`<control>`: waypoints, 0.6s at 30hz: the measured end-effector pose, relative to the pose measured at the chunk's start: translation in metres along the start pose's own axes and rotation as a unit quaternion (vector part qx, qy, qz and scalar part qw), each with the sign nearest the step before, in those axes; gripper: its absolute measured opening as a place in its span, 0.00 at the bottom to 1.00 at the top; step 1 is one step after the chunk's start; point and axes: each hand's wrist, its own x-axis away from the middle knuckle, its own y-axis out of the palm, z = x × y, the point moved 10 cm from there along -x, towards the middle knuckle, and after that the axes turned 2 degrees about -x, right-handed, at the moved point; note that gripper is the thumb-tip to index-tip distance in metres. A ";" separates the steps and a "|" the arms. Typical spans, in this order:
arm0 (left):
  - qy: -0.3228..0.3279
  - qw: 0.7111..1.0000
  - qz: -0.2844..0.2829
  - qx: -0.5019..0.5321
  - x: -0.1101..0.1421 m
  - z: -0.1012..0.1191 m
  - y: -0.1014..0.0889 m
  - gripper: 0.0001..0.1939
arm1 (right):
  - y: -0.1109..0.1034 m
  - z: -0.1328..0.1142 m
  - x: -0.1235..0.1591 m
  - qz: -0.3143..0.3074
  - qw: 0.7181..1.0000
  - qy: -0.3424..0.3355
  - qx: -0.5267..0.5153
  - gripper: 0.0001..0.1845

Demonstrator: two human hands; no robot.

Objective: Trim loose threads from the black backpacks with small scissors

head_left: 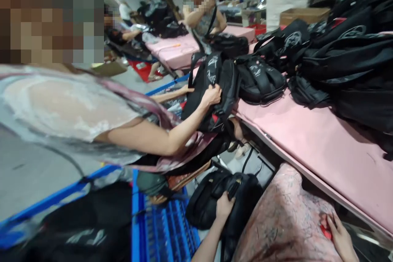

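My left hand (225, 205) is closed on a black backpack (204, 208) low beside my lap, gripping it near its top strap. The backpack hangs or rests between the blue crate and my knees; its lower part is partly out of sight. Over my lap in patterned pink cloth (273, 213), my right hand (337, 229) holds a small red thing (326, 229) between its fingers. What that red thing is I cannot make out.
A pink-covered table (331, 131) bears a large pile of black backpacks (346, 65). At my left, a co-worker's hand (211, 95) works on another backpack (225, 86). Blue plastic crates (172, 229) stand on the floor, one holding black bags (89, 221). Another person sits across.
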 end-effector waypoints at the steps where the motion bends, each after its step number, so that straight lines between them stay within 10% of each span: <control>1: -0.009 1.000 -0.005 0.001 -0.006 -0.005 0.013 0.18 | 0.004 0.004 -0.004 -0.021 0.999 0.013 0.026 0.27; 8: -0.096 0.992 -0.077 -0.023 -0.029 -0.032 0.085 0.16 | 0.008 0.033 -0.016 -0.077 0.984 0.059 0.151 0.39; 18: 0.004 1.000 -0.001 0.022 -0.009 -0.025 0.043 0.28 | 0.007 0.017 -0.017 -0.053 0.987 0.048 0.147 0.32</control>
